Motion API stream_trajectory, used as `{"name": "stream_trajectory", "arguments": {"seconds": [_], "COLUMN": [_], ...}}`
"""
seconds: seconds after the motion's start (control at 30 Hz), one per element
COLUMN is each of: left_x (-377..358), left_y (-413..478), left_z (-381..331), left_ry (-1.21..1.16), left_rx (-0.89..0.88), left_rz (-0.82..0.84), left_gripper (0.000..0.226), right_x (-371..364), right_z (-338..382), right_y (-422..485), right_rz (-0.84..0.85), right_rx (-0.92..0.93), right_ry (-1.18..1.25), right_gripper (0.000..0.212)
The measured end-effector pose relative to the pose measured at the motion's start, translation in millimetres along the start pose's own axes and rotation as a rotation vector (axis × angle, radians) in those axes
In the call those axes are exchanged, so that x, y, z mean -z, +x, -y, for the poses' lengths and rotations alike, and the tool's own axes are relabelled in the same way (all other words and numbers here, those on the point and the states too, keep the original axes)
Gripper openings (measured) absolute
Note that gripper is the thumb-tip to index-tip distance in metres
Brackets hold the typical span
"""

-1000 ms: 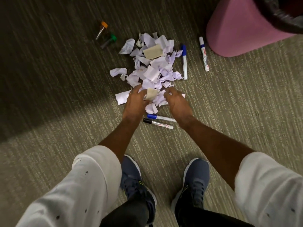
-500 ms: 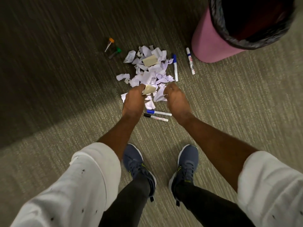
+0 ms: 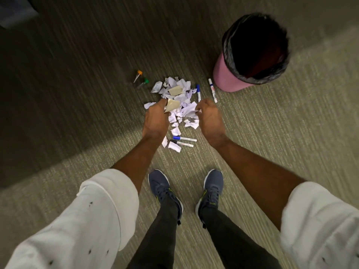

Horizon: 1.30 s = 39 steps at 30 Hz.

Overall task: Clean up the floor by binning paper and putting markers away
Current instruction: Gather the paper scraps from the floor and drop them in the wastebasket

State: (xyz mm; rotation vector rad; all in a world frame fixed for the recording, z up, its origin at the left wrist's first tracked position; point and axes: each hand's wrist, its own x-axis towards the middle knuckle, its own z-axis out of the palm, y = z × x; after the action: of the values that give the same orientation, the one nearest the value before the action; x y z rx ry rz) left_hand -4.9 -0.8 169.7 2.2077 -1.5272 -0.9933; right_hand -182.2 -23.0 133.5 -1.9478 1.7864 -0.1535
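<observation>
Over the carpet (image 3: pixel 272 133) the left hand (image 3: pixel 155 121) grips a beige scrap (image 3: pixel 172 105) — the right hand (image 3: pixel 209 118) seemingly pinches white paper (image 3: pixel 191 110).

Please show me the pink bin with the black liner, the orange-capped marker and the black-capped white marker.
Pink round bin with black liner (image 3: pixel 225 78): head view, on its pink wall.
Orange-capped marker (image 3: pixel 137 76): head view, mid barrel.
Black-capped white marker (image 3: pixel 182 143): head view, mid barrel.
</observation>
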Motion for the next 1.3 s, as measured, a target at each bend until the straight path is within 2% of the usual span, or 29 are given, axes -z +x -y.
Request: {"name": "stream_trajectory", "arguments": {"seconds": [0.1,0.3,0.4,0.53,0.73,0.87,1.17,1.3], "left_x": [24.3,63.4,68.0,63.6,39.4,16.0,-42.0,-69.5], "left_y": [-4.2,-4.9,6.1,23.0,53.9,73.8,123.8,145.9], "left_z": [-18.8,-66.1,-86.1,-132.2,-201.5,-246.0,-310.0,-316.8], "left_ry": [-0.017,0.012,0.062,0.015,-0.029,-0.006,-0.048,-0.094], "left_rx": [-0.021,-0.063,-0.071,-0.031,-0.051,-0.092,-0.079,-0.021], "left_rz": [0.021,0.057,0.054,0.070,0.052,0.092,0.150,0.152], "left_gripper": [0.037,0.041,0.043,0.039,0.049,0.051,0.058,0.072], "right_x": [28.4,89.6,111.1,146.7,197.1,213.6,213.8,205.0], "right_z": [13.6,27.8,23.7,-0.4,-45.6,-79.7,-144.5,-165.4], "right_y": [1.4,8.6,12.9,32.1,79.6,109.0,159.9,179.2], "right_rz": [-0.040,-0.141,-0.155,-0.147,-0.218,-0.248,-0.254,-0.224], "right_rx": [-0.028,-0.061,-0.093,-0.094,-0.144,-0.243,-0.331,-0.389], "right_ry": [-0.003,0.099,0.168,0.203,0.255,0.255,0.299,0.344], "right_gripper": [0.027,0.016,0.018,0.016,0.007,0.006,0.011,0.013]}}
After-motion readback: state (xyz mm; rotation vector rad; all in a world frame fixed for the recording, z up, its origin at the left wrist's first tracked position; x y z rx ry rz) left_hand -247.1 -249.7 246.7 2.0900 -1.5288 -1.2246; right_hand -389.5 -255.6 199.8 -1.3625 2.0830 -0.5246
